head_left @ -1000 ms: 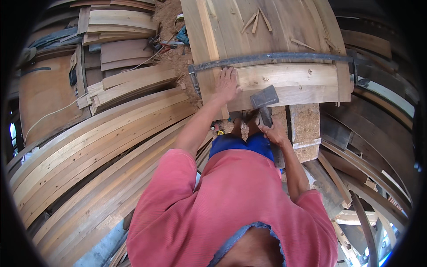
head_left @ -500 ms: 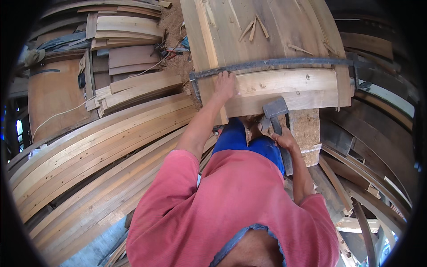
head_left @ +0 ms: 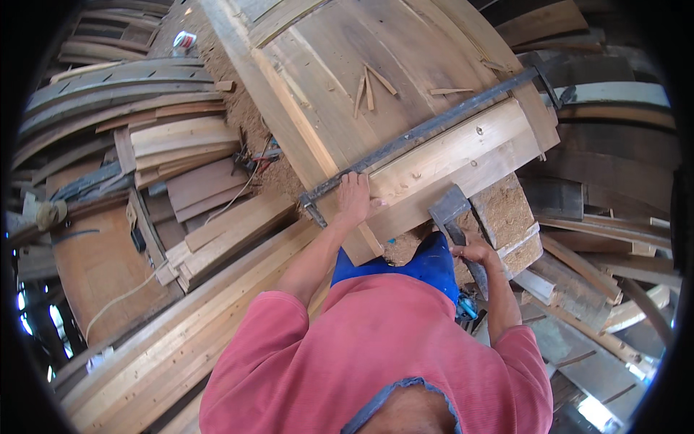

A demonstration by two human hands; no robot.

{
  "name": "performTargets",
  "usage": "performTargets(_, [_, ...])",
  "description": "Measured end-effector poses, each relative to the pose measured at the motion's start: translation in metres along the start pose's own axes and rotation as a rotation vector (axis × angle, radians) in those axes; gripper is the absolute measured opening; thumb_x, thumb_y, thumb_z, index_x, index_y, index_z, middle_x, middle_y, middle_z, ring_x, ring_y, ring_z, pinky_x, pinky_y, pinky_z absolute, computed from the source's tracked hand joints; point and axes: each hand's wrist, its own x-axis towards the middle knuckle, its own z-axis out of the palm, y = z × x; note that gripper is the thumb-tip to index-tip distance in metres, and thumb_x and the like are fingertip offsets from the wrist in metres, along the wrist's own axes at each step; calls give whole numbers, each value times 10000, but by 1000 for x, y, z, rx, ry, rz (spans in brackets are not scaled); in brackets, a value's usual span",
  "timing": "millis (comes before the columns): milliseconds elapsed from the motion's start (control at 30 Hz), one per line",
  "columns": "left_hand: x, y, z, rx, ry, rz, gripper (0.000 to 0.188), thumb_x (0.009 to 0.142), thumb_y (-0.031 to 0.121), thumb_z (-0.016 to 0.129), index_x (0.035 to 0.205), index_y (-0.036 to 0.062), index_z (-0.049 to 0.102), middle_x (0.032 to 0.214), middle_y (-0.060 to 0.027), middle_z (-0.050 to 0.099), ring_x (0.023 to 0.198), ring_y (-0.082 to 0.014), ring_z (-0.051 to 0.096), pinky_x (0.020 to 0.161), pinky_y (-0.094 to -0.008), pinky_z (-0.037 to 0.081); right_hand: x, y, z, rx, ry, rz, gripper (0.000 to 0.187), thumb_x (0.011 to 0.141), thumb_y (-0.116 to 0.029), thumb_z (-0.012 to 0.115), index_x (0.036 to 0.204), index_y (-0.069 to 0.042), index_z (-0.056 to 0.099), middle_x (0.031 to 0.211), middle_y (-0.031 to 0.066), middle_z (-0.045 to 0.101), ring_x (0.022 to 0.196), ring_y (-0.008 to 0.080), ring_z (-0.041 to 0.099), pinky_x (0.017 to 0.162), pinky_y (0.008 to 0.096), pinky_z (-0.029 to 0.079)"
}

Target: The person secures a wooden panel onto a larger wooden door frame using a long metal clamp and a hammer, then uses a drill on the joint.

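Observation:
A long dark metal bar clamp [head_left: 426,130] lies across a wooden panelled door [head_left: 376,54] in front of me. My left hand [head_left: 353,199] rests on the door's left edge strip, fingers reaching up against the clamp bar near its left end. In my right hand [head_left: 473,249] is the handle of a mallet [head_left: 450,206] with a blocky dark grey head. That head sits just below the pale end rail [head_left: 455,155] of the door; whether they touch I cannot tell. Several thin wood slivers [head_left: 369,90] lie on the panel.
Long planks [head_left: 181,325] are stacked at my left, with shorter boards [head_left: 181,145] beyond them. A sawdust-covered block [head_left: 506,210] stands under the door's near end. More boards [head_left: 600,159] lean at the right. A white-and-red can [head_left: 185,40] stands on the sawdust.
The view has turned, so the door and clamp now slant up to the right. My left hand remains by the clamp, and the mallet stays in my right hand near the door's end.

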Motion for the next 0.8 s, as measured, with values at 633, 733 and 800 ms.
performTargets(633, [26, -39, -7, -65, -131, 345, 395, 913, 309, 583, 1153, 0, 635, 1056, -263, 611, 1019, -425, 616, 897, -507, 497, -20, -58, 217, 1209, 758, -188, 184, 893, -138, 716, 989, -10, 628, 760, 67, 654, 603, 138, 619, 502, 294, 502])
performTargets(733, [21, -51, -3, -59, -131, 330, 390, 929, 309, 556, 1143, -1, 657, 1035, -275, 626, 996, -435, 626, 887, -519, 498, -53, -35, 238, 1372, 901, -142, 175, 930, -182, 708, 989, -54, 603, 764, 44, 646, 589, 125, 621, 512, 289, 533])
performTargets(800, [32, -51, -4, -97, -144, 350, 387, 937, 309, 543, 1130, 0, 673, 1015, -282, 639, 976, -446, 632, 882, -530, 497, -92, -6, 259, 1479, 1087, -177, 182, 944, -205, 698, 1000, -71, 589, 780, 55, 650, 608, 133, 635, 517, 282, 549])
